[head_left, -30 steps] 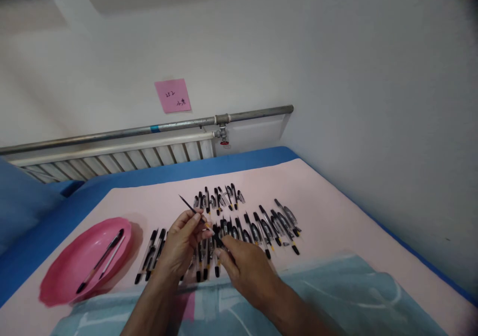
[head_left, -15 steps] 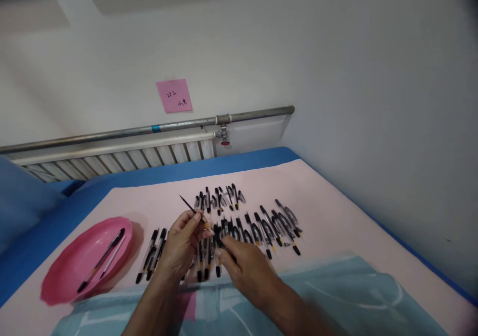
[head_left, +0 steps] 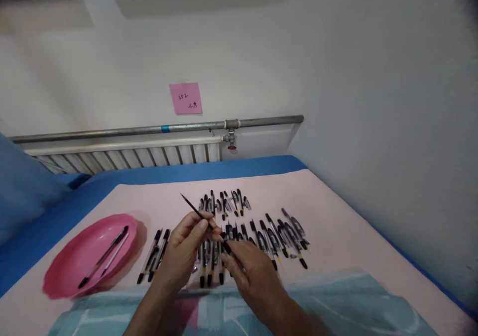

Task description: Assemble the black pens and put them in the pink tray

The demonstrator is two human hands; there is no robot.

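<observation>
Far left of the grip, a pink dish rests on the pink mat. Inside it lie one pen and, just beside that on the side nearer the grip, a thin white rod. Beyond the grip and to its left, a radiator stands against the wall. Between dish and grip, next to the left forearm, several black-capped pens lie aslant.

Left hand: thumb and fingers pinch a slim black rod, its pointed end projecting up and leftward from the grip. Its other end runs down and rightward to a black piece at the right fingertips; whether the two are joined cannot be told. Directly beyond the grip lies a small cluster of pens; more pens lie beneath and just below it, partly hidden by the hands.

Right hand: closed around the black piece, thumb along its near side. Right of the grip, a slanting row of pens extends outward. Nearer the wearer lies a light-blue cloth.
</observation>
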